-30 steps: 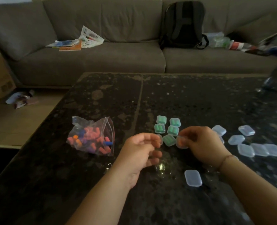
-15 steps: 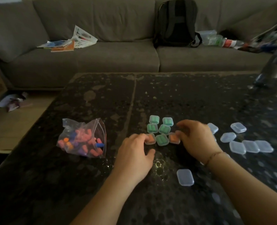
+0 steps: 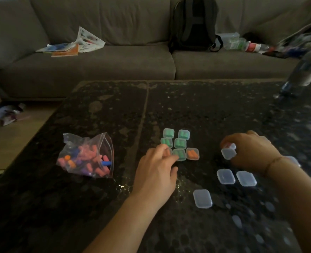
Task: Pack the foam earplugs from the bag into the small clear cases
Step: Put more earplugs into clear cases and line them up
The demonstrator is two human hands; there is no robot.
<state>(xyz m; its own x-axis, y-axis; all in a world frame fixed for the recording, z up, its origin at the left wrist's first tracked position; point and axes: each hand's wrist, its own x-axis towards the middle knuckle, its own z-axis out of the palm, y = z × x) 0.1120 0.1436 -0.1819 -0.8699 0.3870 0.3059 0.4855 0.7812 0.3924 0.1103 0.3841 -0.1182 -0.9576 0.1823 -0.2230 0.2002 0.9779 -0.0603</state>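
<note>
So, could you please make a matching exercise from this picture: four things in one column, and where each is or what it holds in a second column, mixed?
Things:
1. zip bag
2. backpack
3. right hand
4. left hand

Places or states:
a. leans upright on the sofa
b. holds an empty clear case
c. lies on the table, left of the filled cases, with loose earplugs inside
d. fingertips rest on the filled cases, by the green-filled case

Pairs: 1-c, 2-a, 3-b, 4-d
</note>
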